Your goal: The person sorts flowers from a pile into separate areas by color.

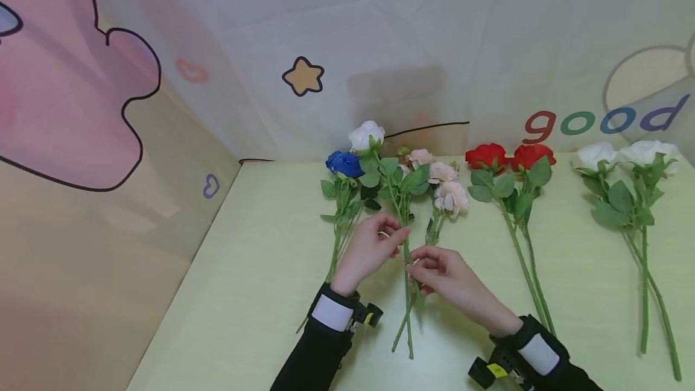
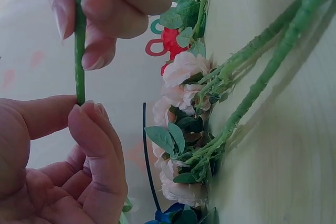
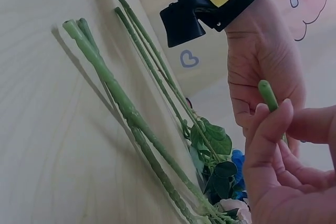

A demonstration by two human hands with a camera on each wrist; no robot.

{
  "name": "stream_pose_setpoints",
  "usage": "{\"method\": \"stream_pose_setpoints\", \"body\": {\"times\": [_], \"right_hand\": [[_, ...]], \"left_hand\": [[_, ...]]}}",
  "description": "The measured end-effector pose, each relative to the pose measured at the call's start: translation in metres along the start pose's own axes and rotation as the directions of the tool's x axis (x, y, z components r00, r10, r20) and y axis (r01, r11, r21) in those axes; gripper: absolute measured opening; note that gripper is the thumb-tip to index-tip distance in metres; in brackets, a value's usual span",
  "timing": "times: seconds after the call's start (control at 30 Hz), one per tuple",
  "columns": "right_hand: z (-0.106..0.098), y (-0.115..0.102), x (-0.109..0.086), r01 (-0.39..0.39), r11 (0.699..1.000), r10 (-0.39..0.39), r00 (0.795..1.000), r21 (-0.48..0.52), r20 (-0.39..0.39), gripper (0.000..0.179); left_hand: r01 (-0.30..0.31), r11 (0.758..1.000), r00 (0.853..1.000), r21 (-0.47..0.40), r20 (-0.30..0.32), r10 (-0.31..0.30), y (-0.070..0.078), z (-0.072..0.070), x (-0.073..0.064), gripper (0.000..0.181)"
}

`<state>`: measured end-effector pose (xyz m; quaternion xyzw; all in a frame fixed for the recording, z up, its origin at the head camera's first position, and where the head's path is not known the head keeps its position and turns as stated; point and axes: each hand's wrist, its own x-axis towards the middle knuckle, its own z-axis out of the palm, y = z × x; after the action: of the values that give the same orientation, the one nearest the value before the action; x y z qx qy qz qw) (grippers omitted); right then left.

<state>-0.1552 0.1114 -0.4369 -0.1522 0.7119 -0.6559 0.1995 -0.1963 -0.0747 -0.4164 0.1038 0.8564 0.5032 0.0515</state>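
A white rose [image 1: 366,136] is held up by its green stem [image 1: 399,213] over the table. My left hand [image 1: 374,243] pinches that stem between thumb and fingertips; the left wrist view shows this pinch close up, at the stem [image 2: 80,72]. Lower down, my right hand [image 1: 447,273] pinches the same stem near its cut end [image 3: 266,93]. Pale pink flowers [image 1: 452,198] lie behind the hands, their crossed stems [image 1: 408,324] beneath. To the left of them lies a blue flower [image 1: 343,163], its stems partly hidden by my left hand and wrist.
Red roses [image 1: 487,154] lie on the table [image 1: 228,294] right of the hands, with white roses [image 1: 648,155] farther right. Behind the flowers rises a printed backdrop [image 1: 228,77]. Each wrist carries a strapped camera.
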Motion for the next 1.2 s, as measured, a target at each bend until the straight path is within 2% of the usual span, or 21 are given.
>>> {"method": "stream_pose_setpoints", "body": {"times": [0.23,0.33,0.57,0.73,0.93,1.07,1.2], "right_hand": [[-0.004,-0.001,0.000,-0.007,1.000,0.007,1.000,0.015,-0.004,0.036],[-0.009,-0.002,-0.001,-0.019,1.000,0.019,1.000,0.022,-0.011,0.038],[-0.031,-0.003,-0.009,-0.042,0.999,0.042,0.998,0.002,-0.035,0.040],[-0.056,0.000,-0.022,-0.037,0.999,0.033,0.996,-0.037,-0.088,0.039],[-0.092,0.009,-0.038,-0.048,0.997,0.038,0.989,-0.064,-0.146,0.026],[-0.114,0.015,-0.051,-0.064,0.996,0.051,0.982,-0.065,-0.184,0.016],[-0.135,0.021,-0.066,-0.090,0.990,0.064,0.972,-0.107,-0.225,0.018]], "left_hand": [[-0.016,1.000,1.000,-0.009,0.010,0.016,0.002,-0.002,-0.001,0.022],[-0.037,0.999,0.999,0.015,-0.018,0.037,0.003,-0.004,-0.001,0.024],[-0.111,0.977,0.988,0.182,-0.085,0.128,0.005,-0.006,0.000,0.024],[-0.102,0.960,0.982,0.260,-0.129,0.139,0.001,-0.012,-0.003,0.027],[-0.078,0.906,0.968,0.416,-0.185,0.169,-0.009,-0.023,-0.007,0.030],[-0.074,0.858,0.962,0.508,-0.191,0.196,-0.011,-0.030,-0.011,0.032],[-0.059,0.812,0.963,0.581,-0.181,0.200,-0.015,-0.037,-0.014,0.033]]}}
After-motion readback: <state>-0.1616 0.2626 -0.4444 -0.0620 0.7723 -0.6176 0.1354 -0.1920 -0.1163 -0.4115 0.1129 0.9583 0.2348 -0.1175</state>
